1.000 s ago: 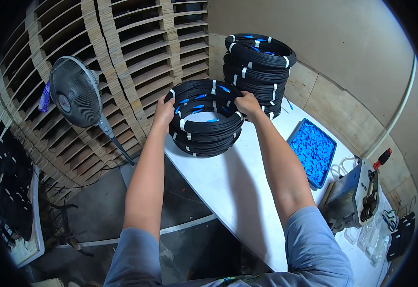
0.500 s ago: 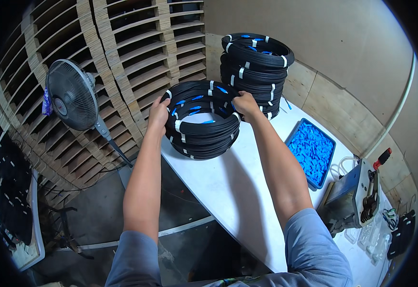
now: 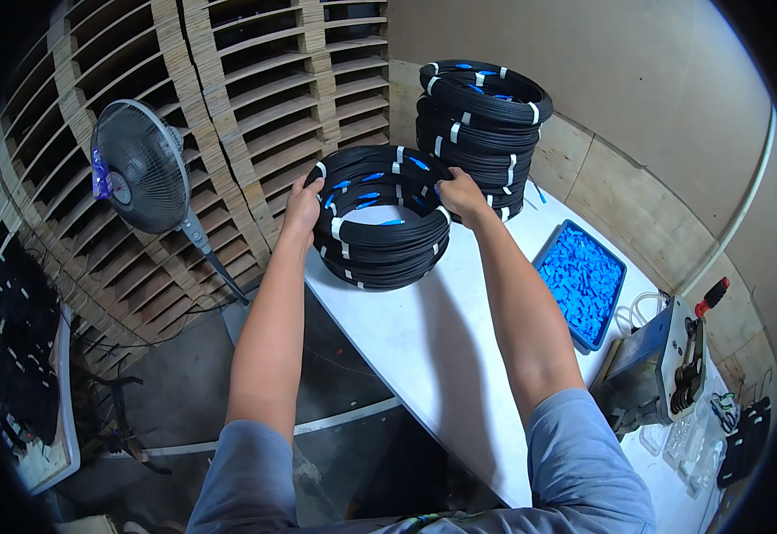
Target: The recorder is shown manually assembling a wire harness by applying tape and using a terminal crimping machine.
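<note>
A short stack of black cable coils [image 3: 384, 258], bound with white bands, rests at the far left end of the white table. Small blue connectors show around its inner wall. My left hand [image 3: 301, 205] grips the left side of the upper coil, thumb over the rim. On the opposite side, my right hand [image 3: 462, 194] is closed around the same upper coil. The fingers of both hands are partly hidden behind the cable. Just behind and to the right rises a taller stack of similar coils [image 3: 477, 142], close to my right hand.
A blue tray [image 3: 604, 336] full of small blue pieces lies right of my right forearm. Nearer stands a metal bench device [image 3: 642, 365], with a red-handled tool [image 3: 714, 295] behind. A fan [image 3: 144, 169] and slatted wooden racks [image 3: 268, 98] stand left. More coils [image 3: 28, 356] sit far left.
The fan head has turned a little to the right. The view has shifted slightly; both hands keep their hold on the upper coil, and the stacks stay in place.
</note>
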